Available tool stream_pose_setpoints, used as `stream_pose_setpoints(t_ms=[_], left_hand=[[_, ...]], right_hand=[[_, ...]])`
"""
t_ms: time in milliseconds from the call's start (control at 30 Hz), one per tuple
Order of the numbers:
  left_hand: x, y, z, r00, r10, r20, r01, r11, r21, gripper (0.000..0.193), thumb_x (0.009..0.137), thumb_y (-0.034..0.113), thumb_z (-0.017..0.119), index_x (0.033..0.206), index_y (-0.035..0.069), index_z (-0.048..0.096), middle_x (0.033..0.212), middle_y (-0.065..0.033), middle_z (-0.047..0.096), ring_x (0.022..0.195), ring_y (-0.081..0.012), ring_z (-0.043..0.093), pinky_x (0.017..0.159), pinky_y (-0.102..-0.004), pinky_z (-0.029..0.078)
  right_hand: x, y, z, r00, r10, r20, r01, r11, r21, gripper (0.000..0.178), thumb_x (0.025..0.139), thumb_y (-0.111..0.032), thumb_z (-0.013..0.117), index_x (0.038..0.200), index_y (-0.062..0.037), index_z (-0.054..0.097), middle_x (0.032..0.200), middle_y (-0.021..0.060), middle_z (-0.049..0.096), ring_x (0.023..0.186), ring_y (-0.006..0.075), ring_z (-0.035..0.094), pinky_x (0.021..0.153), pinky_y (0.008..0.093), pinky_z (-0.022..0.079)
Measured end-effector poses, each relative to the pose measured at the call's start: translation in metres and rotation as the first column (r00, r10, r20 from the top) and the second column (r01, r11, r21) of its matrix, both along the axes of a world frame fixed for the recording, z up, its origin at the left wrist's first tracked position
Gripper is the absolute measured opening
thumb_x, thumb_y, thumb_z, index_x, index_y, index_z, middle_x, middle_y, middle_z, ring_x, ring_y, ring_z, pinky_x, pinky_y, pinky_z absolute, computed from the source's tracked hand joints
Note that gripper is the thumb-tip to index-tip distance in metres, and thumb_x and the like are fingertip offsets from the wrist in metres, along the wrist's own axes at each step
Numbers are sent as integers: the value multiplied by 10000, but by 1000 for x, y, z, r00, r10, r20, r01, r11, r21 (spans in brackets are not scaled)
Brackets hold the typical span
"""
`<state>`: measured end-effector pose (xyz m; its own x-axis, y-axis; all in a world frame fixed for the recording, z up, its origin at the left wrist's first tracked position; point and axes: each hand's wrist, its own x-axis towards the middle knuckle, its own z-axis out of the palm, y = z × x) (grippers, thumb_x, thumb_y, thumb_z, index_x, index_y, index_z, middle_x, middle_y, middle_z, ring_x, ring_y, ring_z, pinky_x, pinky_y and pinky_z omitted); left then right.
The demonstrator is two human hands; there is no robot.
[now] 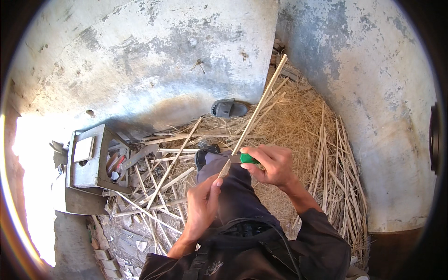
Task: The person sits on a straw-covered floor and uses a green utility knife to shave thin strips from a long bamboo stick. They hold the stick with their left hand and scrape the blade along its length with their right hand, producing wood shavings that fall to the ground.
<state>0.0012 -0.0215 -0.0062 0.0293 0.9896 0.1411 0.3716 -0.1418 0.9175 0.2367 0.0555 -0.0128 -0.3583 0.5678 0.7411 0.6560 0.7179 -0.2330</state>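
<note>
My left hand (pixel 202 205) is closed on the near end of a long, pale wooden strip (pixel 262 102), which slants up and away to the right. In my right hand (pixel 274 166) is a knife with a green handle (pixel 249 158), gripped between thumb and fingers. Its short, broad blade (pixel 234 159) lies across the strip a little beyond my left fingertips. Both hands are above my dark-trousered leg (pixel 233 191). Below the strip's near part, a dark shoe (pixel 200 158) shows partly.
A worn wooden box (pixel 86 161) holding odds and ends stands at the left. Loose strips (pixel 161 189) lie crossed beside it. A grey slipper (pixel 228 108) rests by the far wall (pixel 186 51). Shavings (pixel 298 121) cover the floor, with bundled strips (pixel 343 186) along the right wall.
</note>
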Motion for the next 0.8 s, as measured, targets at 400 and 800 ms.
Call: stream_pose_setpoints(t_ms=[400, 800], left_hand=[[-1, 0, 4, 999, 7, -46, -6, 1000, 15, 329, 1156, 238, 569, 1189, 3, 797, 652, -49, 530, 632, -108, 504, 586, -311, 424], [-18, -14, -7, 995, -60, -78, 52, 993, -105, 265, 1138, 192, 591, 1216, 20, 776, 609, -63, 549, 550, -106, 494, 544, -337, 422]], right_hand=[[4, 5, 0, 998, -42, 48, 40, 998, 38, 332, 955, -430, 812, 1132, -149, 800, 730, -25, 657, 564, 144, 637, 502, 315, 492], [32, 30, 5, 984, -114, -135, 104, 991, -80, 278, 976, -326, 800, 1101, -77, 798, 925, 72, 815, 688, 191, 769, 550, 319, 560]])
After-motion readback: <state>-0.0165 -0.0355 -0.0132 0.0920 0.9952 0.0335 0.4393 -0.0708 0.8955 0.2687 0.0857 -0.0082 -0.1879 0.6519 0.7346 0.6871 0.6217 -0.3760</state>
